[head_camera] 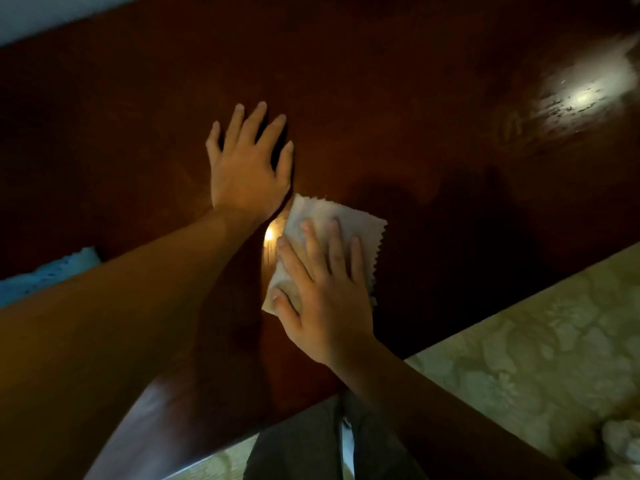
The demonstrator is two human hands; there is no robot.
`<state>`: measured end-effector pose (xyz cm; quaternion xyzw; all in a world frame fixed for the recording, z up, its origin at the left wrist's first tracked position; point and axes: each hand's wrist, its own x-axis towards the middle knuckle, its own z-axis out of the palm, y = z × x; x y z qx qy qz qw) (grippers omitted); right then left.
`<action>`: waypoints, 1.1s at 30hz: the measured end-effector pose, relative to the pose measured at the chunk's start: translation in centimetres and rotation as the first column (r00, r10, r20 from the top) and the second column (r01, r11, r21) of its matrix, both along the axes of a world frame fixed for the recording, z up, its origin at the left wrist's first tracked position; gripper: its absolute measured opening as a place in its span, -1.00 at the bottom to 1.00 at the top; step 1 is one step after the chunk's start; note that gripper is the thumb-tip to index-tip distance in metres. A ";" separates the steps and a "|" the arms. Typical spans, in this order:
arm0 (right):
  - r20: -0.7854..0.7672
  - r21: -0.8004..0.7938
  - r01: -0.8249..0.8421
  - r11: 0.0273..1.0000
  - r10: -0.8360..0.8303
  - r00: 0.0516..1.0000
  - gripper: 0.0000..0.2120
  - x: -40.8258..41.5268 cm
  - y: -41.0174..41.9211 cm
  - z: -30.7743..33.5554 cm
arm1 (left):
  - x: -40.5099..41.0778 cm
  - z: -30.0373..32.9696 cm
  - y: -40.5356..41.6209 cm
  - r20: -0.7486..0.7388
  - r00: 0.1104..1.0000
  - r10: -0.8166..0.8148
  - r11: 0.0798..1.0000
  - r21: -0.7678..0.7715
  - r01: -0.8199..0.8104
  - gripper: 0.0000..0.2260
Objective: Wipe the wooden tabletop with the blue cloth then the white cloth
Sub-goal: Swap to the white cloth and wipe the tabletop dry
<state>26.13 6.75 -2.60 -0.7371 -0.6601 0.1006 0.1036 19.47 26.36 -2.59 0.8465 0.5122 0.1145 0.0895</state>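
The dark reddish wooden tabletop (398, 109) fills most of the view. My right hand (322, 292) presses flat with spread, straight fingers on the white cloth (356, 223), a small piece with zigzag edges lying on the wood near the table's near edge. Just above and left of it, my left hand (247, 161) rests palm down on the bare wood with its fingers spread. The blue cloth (45, 275) lies at the left edge of the view, partly hidden behind my left forearm.
A bright light reflection (585, 95) glares on the tabletop at the upper right. Pale patterned floor (540, 341) shows beyond the table's near edge at the lower right. Dark trousers (304, 445) are visible at the bottom. A pale wall strip (38, 12) runs along the top left.
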 end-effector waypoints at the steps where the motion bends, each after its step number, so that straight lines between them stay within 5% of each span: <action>1: -0.025 0.024 -0.016 1.000 0.016 1.000 -0.39 0.4 -0.2 0.0 | 0.1 0.2 -0.1 0.012 1.000 0.005 1.000 0.001 -0.005 -0.57; 7: -0.015 0.076 -0.055 0.996 0.056 0.998 -0.39 4.3 -2.5 -0.2 | 2.1 1.3 -3.5 0.103 0.992 -0.070 0.998 0.010 0.070 -0.55; 12: 0.127 -0.018 0.087 0.996 -0.084 0.988 -0.32 10.2 -4.3 -0.2 | 4.1 0.9 -7.4 0.051 0.978 -0.200 0.979 -0.039 0.202 -0.54; 18: 0.161 -0.010 0.171 0.985 -0.167 0.973 -0.30 11.1 -5.3 -0.3 | 4.7 0.0 -8.7 -0.015 0.984 -0.180 0.982 -0.062 0.179 -0.53; 26: 0.049 -0.024 -0.028 0.999 0.029 0.998 -0.33 1.5 -8.1 -0.2 | 4.5 0.2 -8.7 0.064 0.983 -0.172 0.981 -0.074 0.177 -0.56; 33: 0.070 0.004 -0.080 0.997 0.080 0.994 -0.33 2.4 -8.3 -0.5 | 4.6 0.2 -8.8 0.039 0.984 -0.171 0.983 -0.059 0.173 -0.55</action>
